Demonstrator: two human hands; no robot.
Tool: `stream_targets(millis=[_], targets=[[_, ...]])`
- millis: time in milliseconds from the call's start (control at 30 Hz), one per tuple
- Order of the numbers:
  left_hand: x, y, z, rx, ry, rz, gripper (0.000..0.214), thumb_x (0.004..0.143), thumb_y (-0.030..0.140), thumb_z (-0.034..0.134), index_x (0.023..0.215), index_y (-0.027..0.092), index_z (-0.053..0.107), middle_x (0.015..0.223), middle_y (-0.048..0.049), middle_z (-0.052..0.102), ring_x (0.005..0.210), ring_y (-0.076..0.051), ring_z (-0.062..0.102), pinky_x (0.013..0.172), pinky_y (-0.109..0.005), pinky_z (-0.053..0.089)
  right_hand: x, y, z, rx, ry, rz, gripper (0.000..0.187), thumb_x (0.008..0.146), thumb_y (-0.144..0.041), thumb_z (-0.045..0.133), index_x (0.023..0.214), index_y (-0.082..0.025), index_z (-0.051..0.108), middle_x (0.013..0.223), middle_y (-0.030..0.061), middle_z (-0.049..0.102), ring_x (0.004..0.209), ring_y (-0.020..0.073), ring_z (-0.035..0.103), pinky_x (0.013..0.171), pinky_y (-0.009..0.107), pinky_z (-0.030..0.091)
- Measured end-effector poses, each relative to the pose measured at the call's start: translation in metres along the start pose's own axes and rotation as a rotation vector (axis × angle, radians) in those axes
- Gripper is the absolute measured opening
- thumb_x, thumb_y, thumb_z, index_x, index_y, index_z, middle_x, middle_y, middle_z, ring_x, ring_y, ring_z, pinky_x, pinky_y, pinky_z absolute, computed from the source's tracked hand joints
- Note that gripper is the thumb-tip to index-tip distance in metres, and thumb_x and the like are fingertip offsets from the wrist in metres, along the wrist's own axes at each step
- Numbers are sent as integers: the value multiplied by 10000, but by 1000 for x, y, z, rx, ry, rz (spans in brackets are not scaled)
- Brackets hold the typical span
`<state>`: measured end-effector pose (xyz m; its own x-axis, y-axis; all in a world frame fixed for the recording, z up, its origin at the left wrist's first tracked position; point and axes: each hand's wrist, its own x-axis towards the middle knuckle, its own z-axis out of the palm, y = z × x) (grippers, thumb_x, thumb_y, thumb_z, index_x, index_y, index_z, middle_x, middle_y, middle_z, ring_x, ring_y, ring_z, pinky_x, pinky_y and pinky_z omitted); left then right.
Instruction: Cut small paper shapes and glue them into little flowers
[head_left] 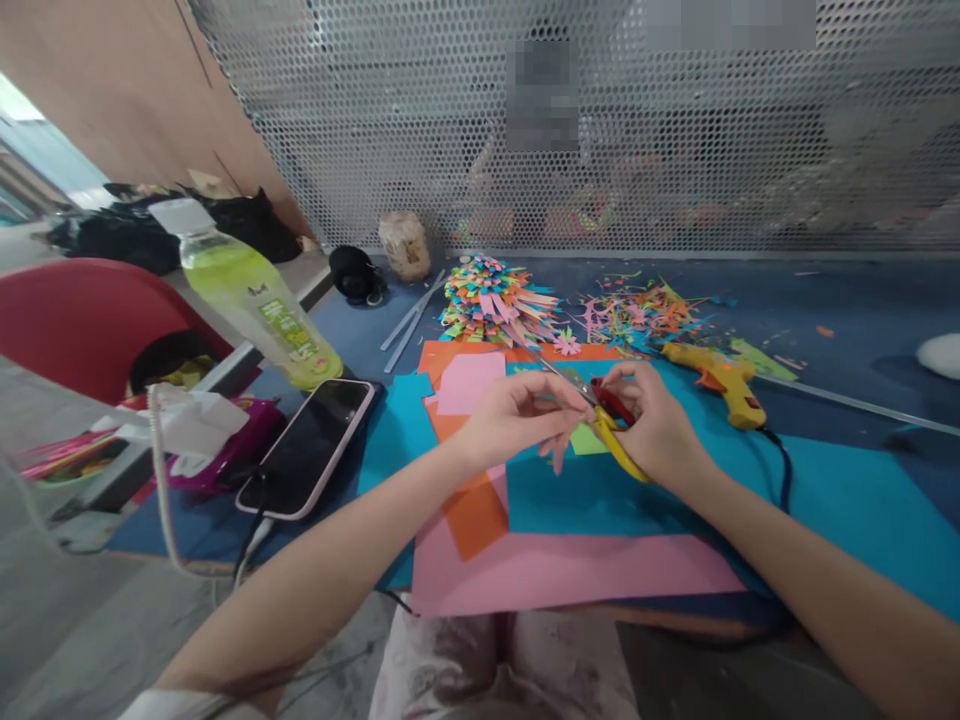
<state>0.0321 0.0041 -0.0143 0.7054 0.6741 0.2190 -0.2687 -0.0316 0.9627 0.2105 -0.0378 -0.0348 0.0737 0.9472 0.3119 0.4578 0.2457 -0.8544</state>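
Note:
My right hand point(660, 425) is closed on a pair of scissors point(626, 450) with yellow and red handles, its blades pointing up and to the left. Close beside the blades, my left hand point(525, 405) is pinched shut; what sits between its fingertips is too small to make out. Under both hands lie sheets of blue paper point(600, 505), with a small green paper piece point(590, 440) on top. Beyond them stands a cone of layered, fringed paper strips point(495, 300) in many colours, and a pink paper flower point(568, 342) lies near its base.
Paper scraps point(645, 315) are heaped at the back. A yellow glue gun point(716, 382) lies to the right, its cord trailing forward. On the left are a phone point(311, 450), a tilted drink bottle point(251, 295) and glue sticks point(412, 320). A perforated metal panel point(420, 120) borders the back.

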Motion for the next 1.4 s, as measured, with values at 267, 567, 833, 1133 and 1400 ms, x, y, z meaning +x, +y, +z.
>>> stream_targets(millis=[267,567,833,1133,1400], targets=[[-1,3,-6,739,-55,111,101,760,158,541,797,153,635,746,-21,641,565,-77,504,534,-201,417,0,2,-5,-78,-47,-1,429,624,-299,732,900,-276,404,872,39,666,787,248,665,698,381,541],[-3,8,-24,1431,-465,323,350,669,18,477,968,125,625,954,-106,630,942,-228,542,841,-341,447,1,6,-7,-68,-25,17,463,597,-287,744,907,-262,400,838,36,664,771,238,666,666,353,538],[-2,6,-24,1570,-414,319,331,833,24,381,1071,163,563,1004,-92,597,975,-189,527,856,-315,441,0,5,-7,-64,-34,1,445,608,-279,733,916,-265,412,850,33,663,782,243,661,702,379,531],[-1,4,-26,1687,-317,134,342,856,105,422,1191,147,477,983,-89,581,984,-212,531,834,-313,444,1,1,-7,-30,-30,34,454,613,-291,737,911,-265,396,898,57,669,800,247,664,734,404,540],[0,13,-31,1769,-100,68,581,697,387,679,1153,100,464,1016,-135,577,983,-284,504,823,-378,412,1,2,-7,-57,-30,27,441,619,-295,735,901,-263,397,897,53,661,816,247,662,749,399,535]])
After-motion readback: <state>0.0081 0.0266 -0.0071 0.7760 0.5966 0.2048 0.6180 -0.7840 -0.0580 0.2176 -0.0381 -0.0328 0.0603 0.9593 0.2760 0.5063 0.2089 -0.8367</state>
